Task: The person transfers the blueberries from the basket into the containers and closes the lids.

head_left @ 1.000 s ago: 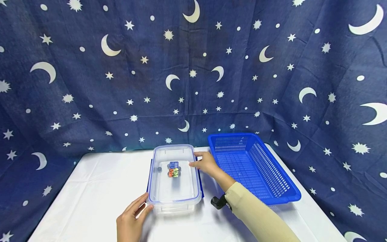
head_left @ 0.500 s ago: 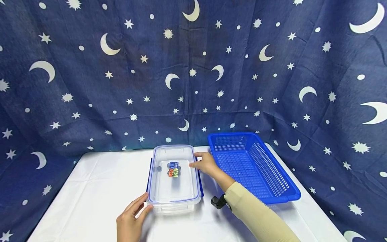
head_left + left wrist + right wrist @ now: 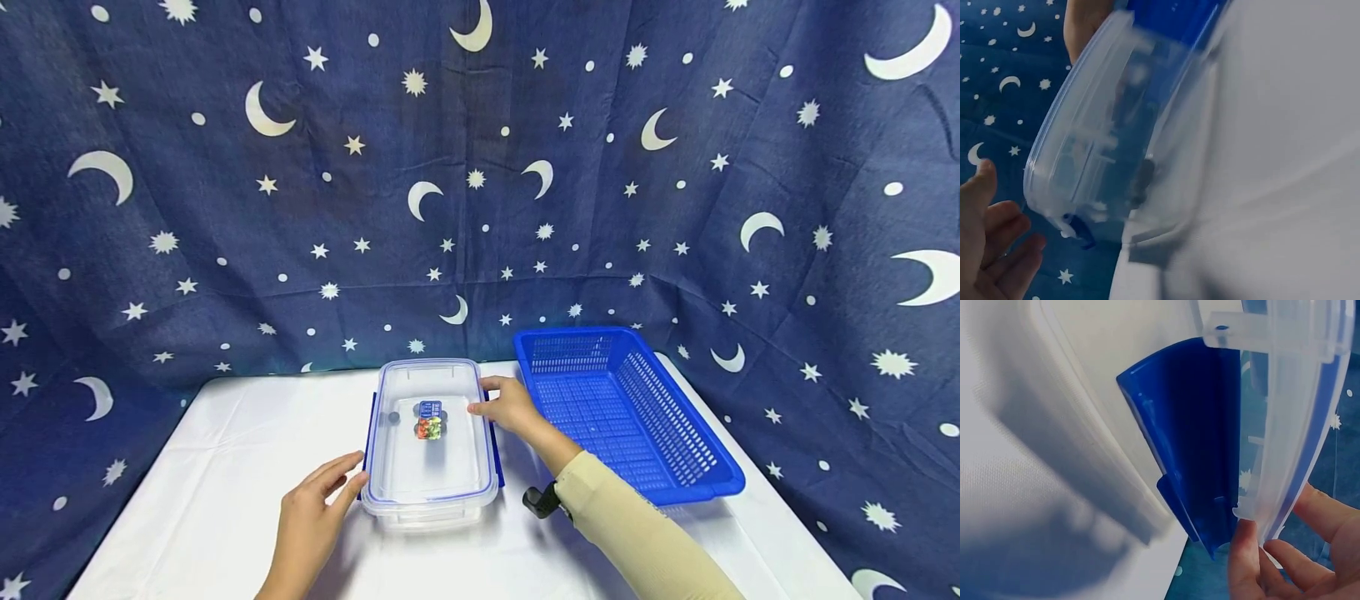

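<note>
A clear plastic food container with a blue-sealed lid sits on the white table. A colourful sticker is on the lid, and several small dark round shapes show through around it. Its blue side latch hangs folded outward in the right wrist view. My right hand pinches the lid's right rim, thumb on top and fingers below the edge. My left hand is beside the front left corner, fingers relaxed; in the left wrist view a gap separates it from the container. Another blue latch shows there.
A blue slotted plastic basket stands right of the container, close to my right forearm. The white table extends to the left and front. Behind it hangs a dark blue curtain with moons and stars.
My left hand has come off the container's front left corner, shifting slightly left and up. The right hand keeps its hold on the rim, and the container stays put.
</note>
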Available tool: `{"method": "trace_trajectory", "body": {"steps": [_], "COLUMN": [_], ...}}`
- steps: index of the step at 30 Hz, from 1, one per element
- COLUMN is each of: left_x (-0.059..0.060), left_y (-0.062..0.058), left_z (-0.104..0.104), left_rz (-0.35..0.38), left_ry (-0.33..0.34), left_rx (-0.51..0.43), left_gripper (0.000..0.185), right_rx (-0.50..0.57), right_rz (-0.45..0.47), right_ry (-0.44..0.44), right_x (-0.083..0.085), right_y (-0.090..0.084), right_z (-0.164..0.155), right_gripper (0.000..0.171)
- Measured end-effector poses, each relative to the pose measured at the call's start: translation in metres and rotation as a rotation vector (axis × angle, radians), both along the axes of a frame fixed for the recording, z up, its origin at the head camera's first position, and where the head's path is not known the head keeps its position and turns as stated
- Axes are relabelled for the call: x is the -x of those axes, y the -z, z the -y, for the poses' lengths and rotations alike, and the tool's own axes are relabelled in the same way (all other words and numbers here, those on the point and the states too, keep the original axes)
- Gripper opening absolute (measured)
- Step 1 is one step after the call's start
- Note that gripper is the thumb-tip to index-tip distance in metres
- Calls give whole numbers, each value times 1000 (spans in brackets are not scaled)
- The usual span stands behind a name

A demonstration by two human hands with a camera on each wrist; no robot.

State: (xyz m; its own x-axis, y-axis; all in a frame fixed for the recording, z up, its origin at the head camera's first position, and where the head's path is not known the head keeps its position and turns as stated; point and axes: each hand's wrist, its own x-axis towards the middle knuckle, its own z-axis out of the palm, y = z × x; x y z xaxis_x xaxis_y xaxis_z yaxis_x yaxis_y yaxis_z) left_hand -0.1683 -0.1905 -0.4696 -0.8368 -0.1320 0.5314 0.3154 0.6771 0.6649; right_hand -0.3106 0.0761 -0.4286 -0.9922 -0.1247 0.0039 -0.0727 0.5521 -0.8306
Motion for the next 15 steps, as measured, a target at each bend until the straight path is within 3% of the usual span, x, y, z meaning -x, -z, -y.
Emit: {"method": "trace_trajectory", "body": {"steps": [4,7,10,15], "left_x": [44,68,78,78], "left_y": [-4,-1,3,10], "left_z": [9,14,18,20], "left_rz": [89,157,194,189], "left_ry": [131,206,236,235], "left_rx": [9,61,82,51], "left_gripper": [42,47,48,46], "right_rx": [-10,-33,-49,-27], "right_rz": [-25,-29,-22,6], "right_ry": [-7,-16,-24,-54], "right_x": [0,0,-2,-2], "right_y": [1,2,3,1], "right_z": [-2,-3,-4,-5], "right_gripper": [57,56,54,55]}}
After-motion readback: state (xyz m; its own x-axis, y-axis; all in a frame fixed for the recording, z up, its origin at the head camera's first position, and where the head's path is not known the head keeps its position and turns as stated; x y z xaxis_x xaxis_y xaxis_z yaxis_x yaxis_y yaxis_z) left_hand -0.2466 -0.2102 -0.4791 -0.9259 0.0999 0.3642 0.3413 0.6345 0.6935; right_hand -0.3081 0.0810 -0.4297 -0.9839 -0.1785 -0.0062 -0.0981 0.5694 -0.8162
